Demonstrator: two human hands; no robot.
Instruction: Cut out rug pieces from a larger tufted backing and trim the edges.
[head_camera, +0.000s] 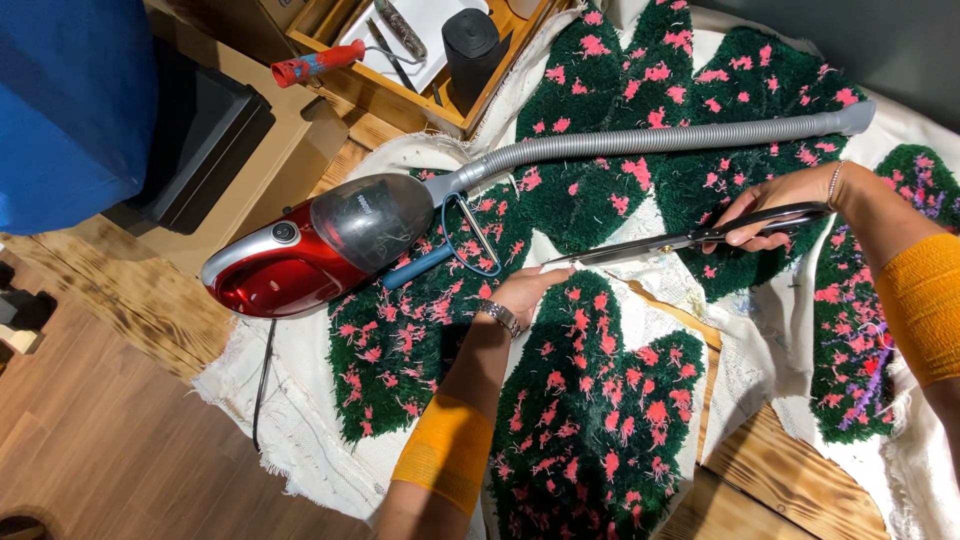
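Note:
My right hand (775, 200) grips the black handles of large scissors (640, 248), whose long silver blades point left across the white backing cloth (660, 285). My left hand (520, 290) lies flat by the blade tips, touching the cloth beside a dark green tufted rug piece with pink flecks (590, 420). Both forearms wear orange wraps. Several more green and pink tufted pieces (640, 110) lie on the same cloth.
A red and silver handheld vacuum (300, 250) lies on the cloth at left, with its grey hose (660, 140) running right. A blue-handled tool (430, 262) lies beside it. A wooden tray with a paint roller (320, 62) and a black roll (470, 40) sits behind.

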